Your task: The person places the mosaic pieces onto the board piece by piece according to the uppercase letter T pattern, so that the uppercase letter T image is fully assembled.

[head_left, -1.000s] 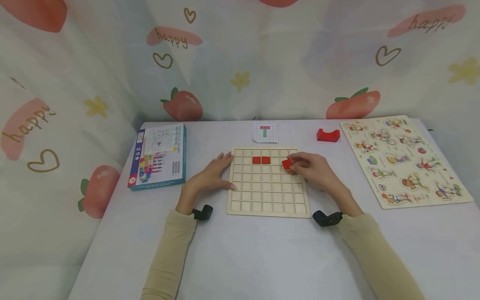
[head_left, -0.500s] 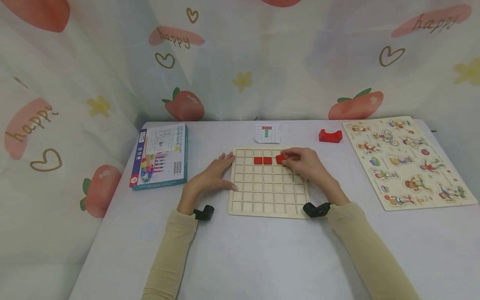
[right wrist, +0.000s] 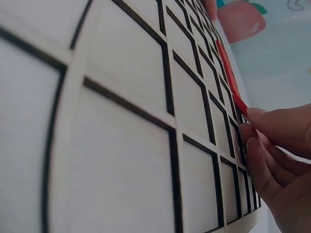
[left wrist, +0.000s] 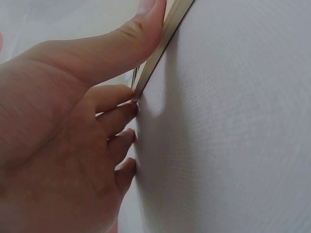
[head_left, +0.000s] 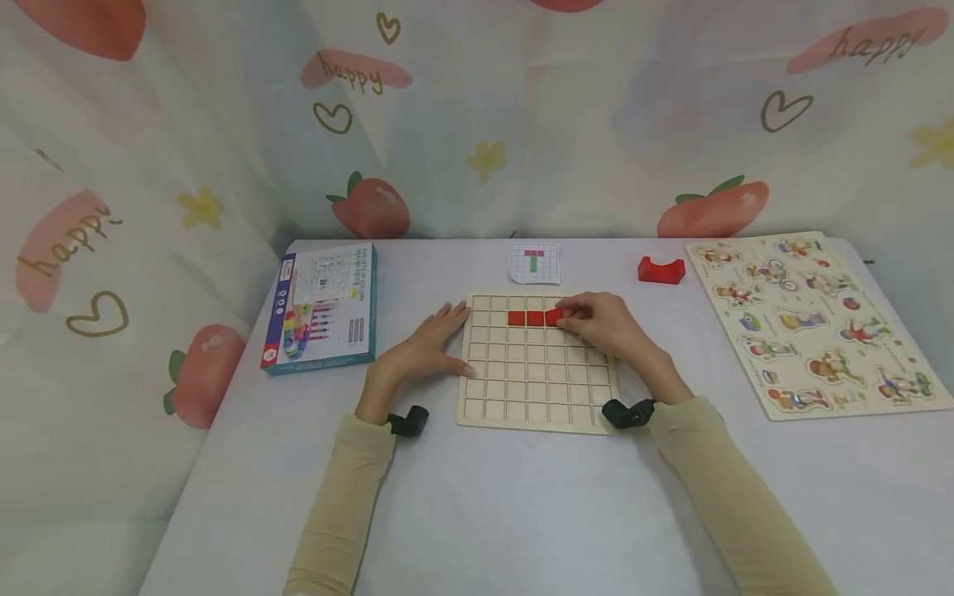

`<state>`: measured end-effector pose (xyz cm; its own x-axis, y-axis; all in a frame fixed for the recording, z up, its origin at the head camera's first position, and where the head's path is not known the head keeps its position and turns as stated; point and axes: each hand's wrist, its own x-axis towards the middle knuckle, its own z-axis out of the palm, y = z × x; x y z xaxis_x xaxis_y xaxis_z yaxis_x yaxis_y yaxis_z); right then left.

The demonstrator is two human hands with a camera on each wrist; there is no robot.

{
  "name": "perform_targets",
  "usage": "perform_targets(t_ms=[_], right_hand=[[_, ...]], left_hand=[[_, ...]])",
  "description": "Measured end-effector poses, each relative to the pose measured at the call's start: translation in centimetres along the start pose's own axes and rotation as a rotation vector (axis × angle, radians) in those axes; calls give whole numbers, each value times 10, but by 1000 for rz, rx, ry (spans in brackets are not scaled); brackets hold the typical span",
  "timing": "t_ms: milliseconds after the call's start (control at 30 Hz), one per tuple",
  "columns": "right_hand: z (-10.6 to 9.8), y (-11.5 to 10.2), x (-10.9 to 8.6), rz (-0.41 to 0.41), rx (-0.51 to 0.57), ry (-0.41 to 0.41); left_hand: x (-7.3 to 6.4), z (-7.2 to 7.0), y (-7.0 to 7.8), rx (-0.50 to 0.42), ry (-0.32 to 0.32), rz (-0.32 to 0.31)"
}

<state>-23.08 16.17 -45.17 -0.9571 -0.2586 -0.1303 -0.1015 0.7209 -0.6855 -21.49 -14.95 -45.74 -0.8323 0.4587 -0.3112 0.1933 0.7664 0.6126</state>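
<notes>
Pinching a flat red square tile (head_left: 553,318), the right hand (head_left: 602,324) in the head view has closed the gap seen half a second ago — the tile now sits just beside two matching red tiles (head_left: 526,318) on the pale wooden gridded board (head_left: 537,370) on the white counter (head_left: 522,513). The left hand (head_left: 428,348) stays at the board's left edge. Left wrist view: thumb on the edge, fingers extended, gripping nothing. Right wrist view: fingers together on the tile — slanted against the row.

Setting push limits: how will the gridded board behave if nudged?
The gridded board is probably stiff: its edge looks straight. Being broad and lying flat on the white tabletop, it should slide rather than tip. The two red tiles would likely ride along, since they sit in its cells.
</notes>
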Motion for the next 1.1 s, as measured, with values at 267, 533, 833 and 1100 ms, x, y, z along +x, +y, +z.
perform_targets(t_ms=[267,533,833,1100], right_hand=[[2,-1,1,-40,-41,-3],[-1,5,-6,-45,-3,20],[-12,20,-30,4,74,84],[-26,34,-43,49,33,124]], left_hand=[[1,0,-1,13,-5,9],[0,0,0,9,8,29],[2,1,-2,26,7,34],[1,1,-1,26,2,28]])
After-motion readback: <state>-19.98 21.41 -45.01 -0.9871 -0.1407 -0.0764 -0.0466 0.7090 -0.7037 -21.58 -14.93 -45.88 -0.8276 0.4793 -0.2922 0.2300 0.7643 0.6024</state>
